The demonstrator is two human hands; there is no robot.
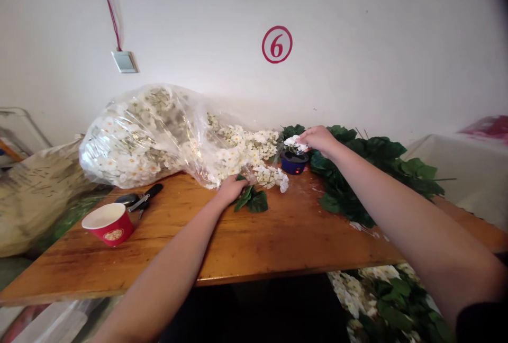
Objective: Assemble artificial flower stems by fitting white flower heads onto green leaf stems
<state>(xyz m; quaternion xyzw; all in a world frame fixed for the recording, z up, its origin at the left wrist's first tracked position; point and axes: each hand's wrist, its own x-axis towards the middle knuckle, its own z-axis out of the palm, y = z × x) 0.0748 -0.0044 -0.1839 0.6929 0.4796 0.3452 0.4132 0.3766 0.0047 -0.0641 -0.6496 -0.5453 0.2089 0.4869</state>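
Note:
My right hand pinches a small white artificial flower just above a round blue pot with a dark top and a red light on its front. Closed around a sprig of green artificial leaves, my left hand rests low over the table; the stem is hidden in its fingers. White flowers lie between the two hands. They spill from a clear plastic bag full of more white blooms with yellow centres.
Green leaves are heaped at the right of the wooden table. A red paper cup stands at the left, with a black-handled tool behind it. More flowers and leaves lie below the table's front edge at right.

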